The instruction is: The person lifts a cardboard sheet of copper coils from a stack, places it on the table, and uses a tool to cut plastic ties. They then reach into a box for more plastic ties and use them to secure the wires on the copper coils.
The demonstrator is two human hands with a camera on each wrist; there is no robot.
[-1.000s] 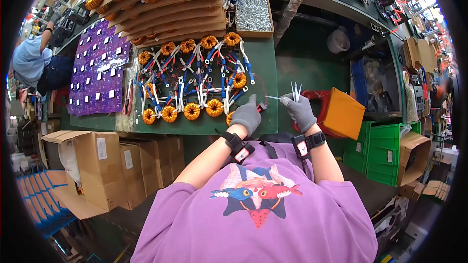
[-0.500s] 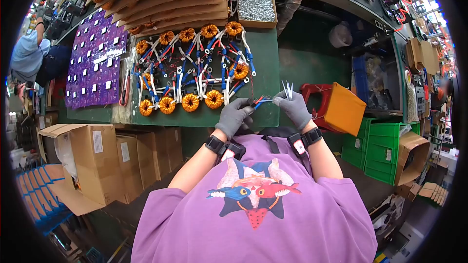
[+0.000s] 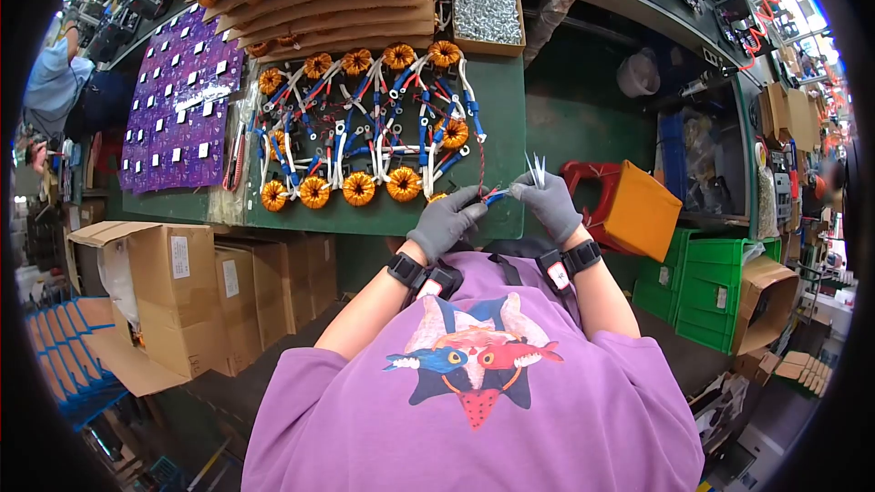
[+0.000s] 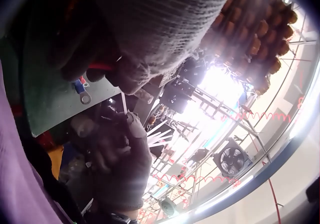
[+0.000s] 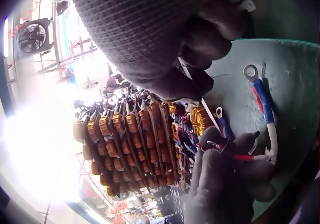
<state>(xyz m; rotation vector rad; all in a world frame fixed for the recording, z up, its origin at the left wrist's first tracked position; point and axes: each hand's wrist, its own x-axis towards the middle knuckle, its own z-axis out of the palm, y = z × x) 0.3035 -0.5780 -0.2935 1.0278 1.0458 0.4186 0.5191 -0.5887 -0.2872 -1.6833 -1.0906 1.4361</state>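
Note:
My left hand [image 3: 447, 221], in a grey glove, pinches a red lead [image 5: 245, 158] near the table's front edge. A blue-sleeved cable end with a ring terminal [image 5: 262, 96] stands out beside that hand in the right wrist view. The gloved right hand [image 3: 550, 203] holds several white cable ties [image 3: 538, 169], which fan upward from its fingers. One single cable tie [image 5: 206, 106] runs from the right fingertips to the left fingers, where its end meets the wires. A twisted dark red wire [image 3: 482, 164] trails up from the left hand over the table.
Orange wound toroid coils [image 3: 358, 188] with cables lie in rows on the green table [image 3: 501, 109]. Behind them rise stacked cardboard layers [image 3: 337, 14] of coils and a box of metal parts [image 3: 489, 7]. Purple circuit boards [image 3: 178, 109] lie left; an orange-topped stool [image 3: 643, 210] stands right.
My left hand has drawn back toward my body, bringing wires to the cable tie. The right hand stays in nearly the same place, still holding the ties.

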